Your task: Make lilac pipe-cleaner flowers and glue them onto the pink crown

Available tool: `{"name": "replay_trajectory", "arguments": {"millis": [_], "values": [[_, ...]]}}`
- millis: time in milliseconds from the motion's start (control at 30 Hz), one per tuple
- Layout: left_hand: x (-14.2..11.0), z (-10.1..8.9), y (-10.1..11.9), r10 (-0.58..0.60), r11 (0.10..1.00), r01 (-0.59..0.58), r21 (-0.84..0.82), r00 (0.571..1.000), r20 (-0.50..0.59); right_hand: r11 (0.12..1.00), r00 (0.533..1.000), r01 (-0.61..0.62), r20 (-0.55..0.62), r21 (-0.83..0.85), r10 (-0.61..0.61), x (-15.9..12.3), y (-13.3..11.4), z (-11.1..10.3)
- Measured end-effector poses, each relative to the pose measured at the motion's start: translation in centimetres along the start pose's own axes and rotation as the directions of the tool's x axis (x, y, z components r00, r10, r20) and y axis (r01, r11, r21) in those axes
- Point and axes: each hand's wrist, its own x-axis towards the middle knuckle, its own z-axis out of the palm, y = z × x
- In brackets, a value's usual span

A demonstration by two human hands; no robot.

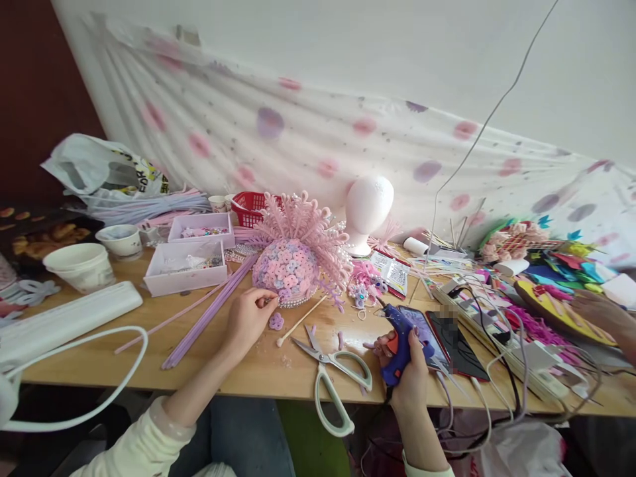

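A rounded cap covered in pink, lilac and blue flowers stands on the table, with tall fuzzy pink plumes behind it and pearl beads along its lower edge. At its lower left rim my left hand is closed in a pinch; what lies between the fingertips is too small to make out. My right hand grips a blue hot glue gun with an orange trigger, its nozzle pointing up and left. A loose purple flower and a thin wooden stick lie by the cap. Scissors rest open between my hands.
Lilac pipe cleaners, white boxes and paper cups are on the left. Behind stand a red basket and a white foam head. Phones, power strips and cables crowd the right, near another person's hand.
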Motion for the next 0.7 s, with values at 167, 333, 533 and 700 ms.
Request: {"name": "replay_trajectory", "arguments": {"millis": [167, 333, 533, 700], "values": [[0.0, 0.2, -0.2, 0.014, 0.999, -0.013, 0.036, 0.999, -0.039, 1.0, 1.0, 0.016, 0.023, -0.019, -0.016, -0.3, -0.2, 0.3], [0.0, 0.1, -0.3, 0.043, 0.997, -0.039, 0.065, 0.997, -0.058, 1.0, 1.0, 0.011, 0.02, -0.012, -0.01, -0.6, -0.4, 0.6], [0.1, 0.6, -0.4, 0.093, 0.991, -0.087, 0.102, 0.994, -0.062, 0.999, 1.0, 0.016, 0.015, -0.037, -0.015, -0.4, -0.2, 0.3], [-0.1, 1.3, -1.3, 0.095, 0.988, -0.071, 0.138, 0.98, -0.177, 0.998, 1.0, -0.005, 0.018, -0.064, 0.006, -0.2, 0.0, 0.1]]}}
